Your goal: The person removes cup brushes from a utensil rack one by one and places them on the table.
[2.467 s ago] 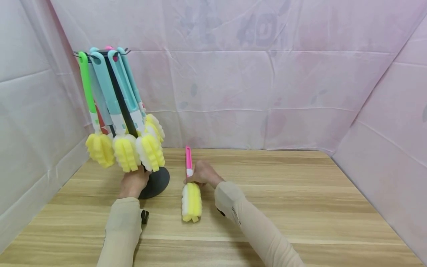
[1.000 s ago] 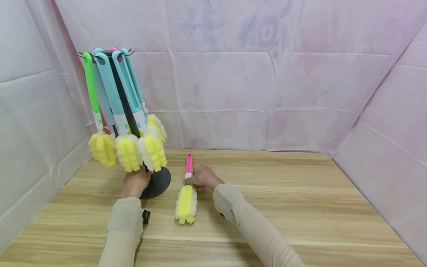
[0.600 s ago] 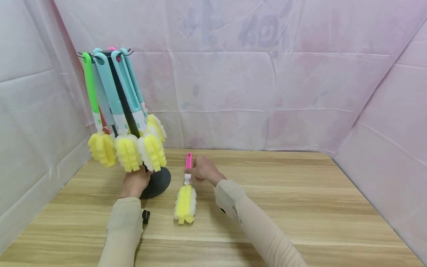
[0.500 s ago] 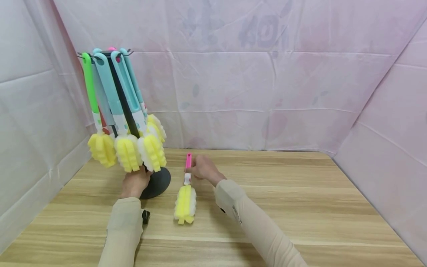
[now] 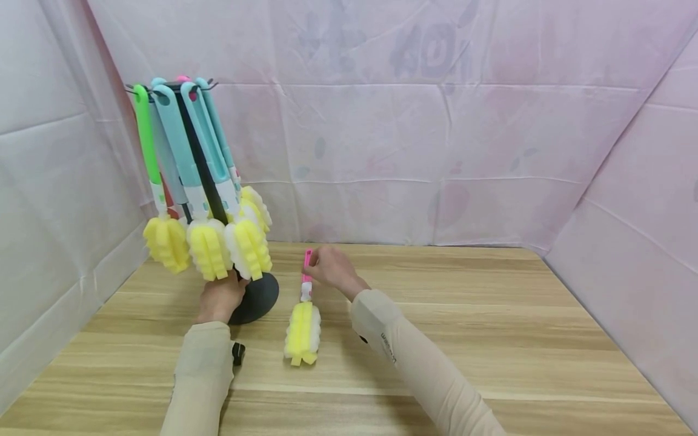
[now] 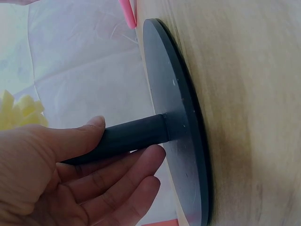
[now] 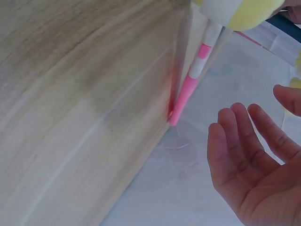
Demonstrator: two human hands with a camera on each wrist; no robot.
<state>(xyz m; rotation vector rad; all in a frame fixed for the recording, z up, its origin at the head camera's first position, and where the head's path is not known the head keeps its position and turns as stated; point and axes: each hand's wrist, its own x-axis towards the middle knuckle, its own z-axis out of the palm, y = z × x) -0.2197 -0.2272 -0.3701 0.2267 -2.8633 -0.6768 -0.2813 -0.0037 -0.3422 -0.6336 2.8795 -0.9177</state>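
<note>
My left hand [image 5: 219, 301] grips the lower pole of a black stand [image 5: 256, 300]. In the left wrist view, thumb and fingers wrap that pole [image 6: 136, 133] just above its round base [image 6: 174, 127]. A sponge bottle brush [image 5: 302, 333] with a pink handle lies on the table right of the stand, its yellow-and-white head toward me. My right hand [image 5: 332, 268] is beside the upper handle and overlaps it in the head view. In the right wrist view the fingers of this hand [image 7: 258, 165] are spread and loosely bent, holding nothing, apart from the pink handle [image 7: 186, 92].
Several sponge brushes hang from the stand's top hooks, among them a green-handled one [image 5: 144, 133] and a light blue one [image 5: 177, 133]. The wooden table [image 5: 463, 327] extends to the right. White cloth walls [image 5: 371, 133] enclose it at the back and sides.
The brush was turned and drawn slightly toward me, with its head shifting left. My right hand then moved up along the handle and loosened from it. The left hand stays on the pole.
</note>
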